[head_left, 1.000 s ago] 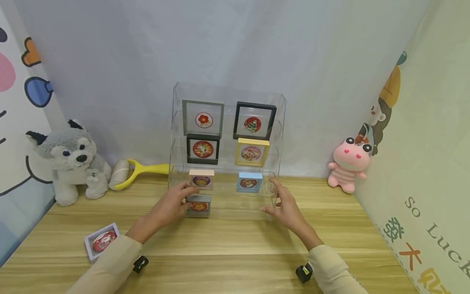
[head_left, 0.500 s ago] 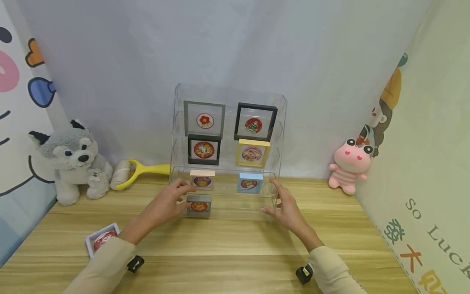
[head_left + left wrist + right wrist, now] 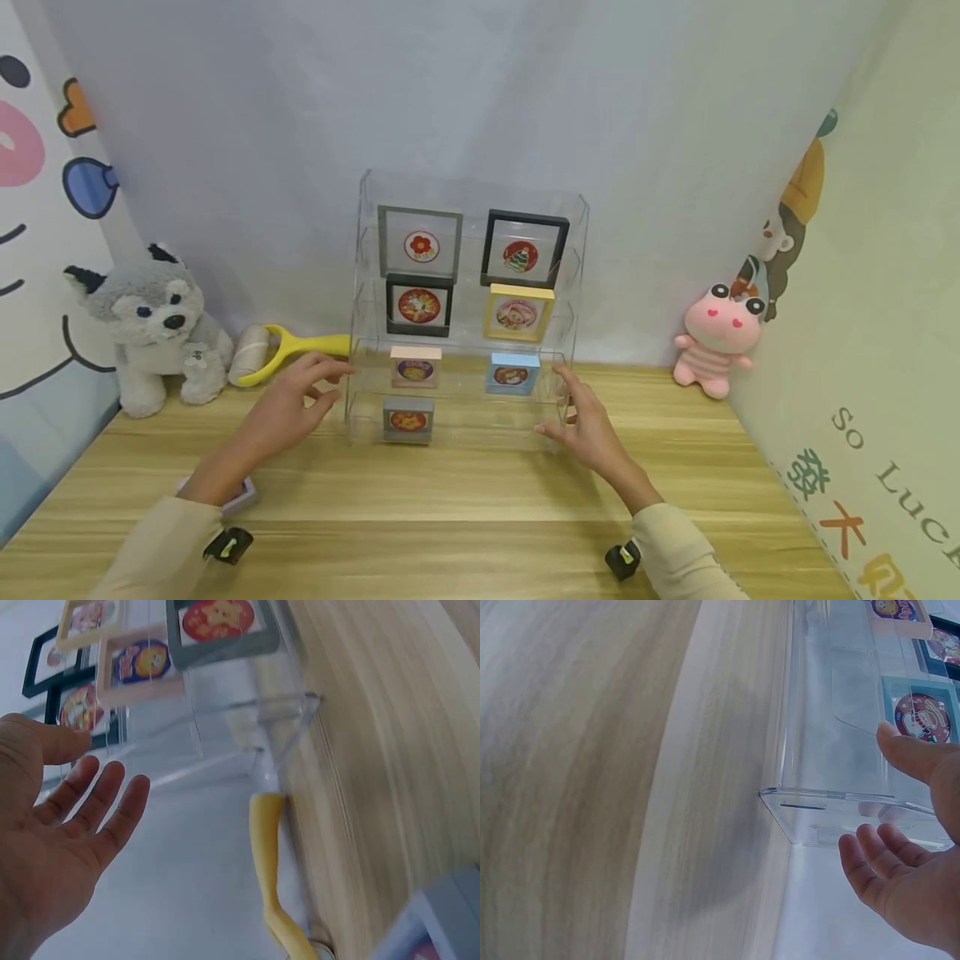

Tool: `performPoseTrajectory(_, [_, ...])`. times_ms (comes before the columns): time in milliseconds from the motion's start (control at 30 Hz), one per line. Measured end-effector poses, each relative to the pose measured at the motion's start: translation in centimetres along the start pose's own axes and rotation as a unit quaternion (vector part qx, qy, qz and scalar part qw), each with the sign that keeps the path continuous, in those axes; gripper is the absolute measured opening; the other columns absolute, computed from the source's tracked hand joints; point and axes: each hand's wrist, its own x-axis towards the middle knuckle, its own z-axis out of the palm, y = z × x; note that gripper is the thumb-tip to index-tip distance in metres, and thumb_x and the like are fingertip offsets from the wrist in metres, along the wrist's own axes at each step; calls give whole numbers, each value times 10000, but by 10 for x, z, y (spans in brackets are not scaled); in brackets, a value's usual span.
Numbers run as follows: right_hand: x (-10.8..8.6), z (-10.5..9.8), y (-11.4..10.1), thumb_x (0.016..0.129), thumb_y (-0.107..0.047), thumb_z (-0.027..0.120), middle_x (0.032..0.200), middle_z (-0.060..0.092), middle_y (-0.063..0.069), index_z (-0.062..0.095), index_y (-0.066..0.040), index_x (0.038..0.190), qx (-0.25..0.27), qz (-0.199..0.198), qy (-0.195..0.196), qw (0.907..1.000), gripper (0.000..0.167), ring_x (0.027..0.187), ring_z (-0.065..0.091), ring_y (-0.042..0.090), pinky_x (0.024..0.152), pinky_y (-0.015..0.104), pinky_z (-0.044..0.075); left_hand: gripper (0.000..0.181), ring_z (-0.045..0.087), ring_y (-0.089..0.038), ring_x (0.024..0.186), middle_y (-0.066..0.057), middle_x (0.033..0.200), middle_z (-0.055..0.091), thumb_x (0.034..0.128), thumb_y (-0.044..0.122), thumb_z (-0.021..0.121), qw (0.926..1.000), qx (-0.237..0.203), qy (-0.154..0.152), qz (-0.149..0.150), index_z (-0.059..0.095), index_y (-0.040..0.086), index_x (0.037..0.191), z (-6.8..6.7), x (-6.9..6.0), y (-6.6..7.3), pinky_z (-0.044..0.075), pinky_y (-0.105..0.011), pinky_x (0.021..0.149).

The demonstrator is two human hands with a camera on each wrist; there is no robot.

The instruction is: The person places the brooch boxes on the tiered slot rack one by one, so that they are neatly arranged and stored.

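A clear tiered rack (image 3: 468, 423) stands against the curtain and holds several small picture frames. On its lowest tier is a grey frame (image 3: 408, 420); above sit a pink frame (image 3: 416, 367) and a light blue frame (image 3: 513, 374). Just left of the rack my left hand (image 3: 288, 402) hovers, fingers loosely bent and holding nothing. The left wrist view shows a gap between palm and rack. At the rack's right side is my right hand (image 3: 591, 423), thumb in front and fingers outside the side panel; whether they touch it is unclear. A lilac frame (image 3: 242, 497) lies partly hidden beneath my left forearm.
A grey husky plush (image 3: 161, 333) sits at the left back, beside a roller (image 3: 250, 356) with a yellow handle (image 3: 318, 344). At the right back stands a pink plush (image 3: 716, 342). Printed walls border the wooden table (image 3: 450, 550).
My left hand has left the grey frame and moved left, away from the rack; its forearm now covers most of the lilac frame. The right hand has stayed in place.
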Motion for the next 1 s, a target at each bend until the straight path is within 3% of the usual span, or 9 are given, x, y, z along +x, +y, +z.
performPoseTrajectory(233, [0, 0, 0, 783, -84, 846, 1222, 562, 243, 343, -139, 1524, -7, 31, 10, 10000, 897, 1041, 571, 346, 800, 473, 581, 338, 618, -329, 960, -118, 1076, 631, 908, -34, 669, 9978, 60, -360, -548, 663, 32, 1240, -22, -21, -22, 586, -344, 690])
performPoseTrajectory(400, [0, 0, 0, 785, -87, 845, 1228, 562, 253, 342, -133, 1526, -12, 29, 3, 10000, 896, 1046, 569, 351, 805, 490, 580, 360, 599, -378, 1005, -191, 1169, 629, 908, 38, 704, 9944, -49, -597, -874, 647, 1, 1261, -37, -40, -40, 571, -306, 670])
performPoseTrajectory(667, [0, 0, 0, 780, -90, 849, 1219, 565, 252, 347, -122, 1525, -38, -21, 31, 10000, 899, 1040, 575, 349, 788, 461, 587, 522, 571, -493, 1062, -294, 1219, 577, 844, 103, 791, 9836, -272, -1153, -1363, 585, -50, 1299, -54, -68, -64, 578, -502, 706])
performPoseTrajectory(767, [0, 0, 0, 783, -93, 848, 1221, 566, 249, 345, -124, 1524, -40, -5, 11, 10000, 896, 1037, 572, 340, 789, 451, 584, 587, 561, -509, 1077, -307, 1231, 565, 816, 129, 820, 9769, -281, -1429, -1562, 567, -68, 1308, -58, -77, -71, 572, -520, 726])
performPoseTrajectory(1000, [0, 0, 1, 783, -88, 846, 1230, 560, 249, 341, -130, 1528, -12, 18, -14, 10000, 901, 1049, 566, 342, 792, 449, 582, 641, 630, -446, 1006, -296, 1196, 622, 721, 165, 886, 9690, 282, -1924, -1527, 609, -91, 1240, -65, -92, -86, 552, -451, 778])
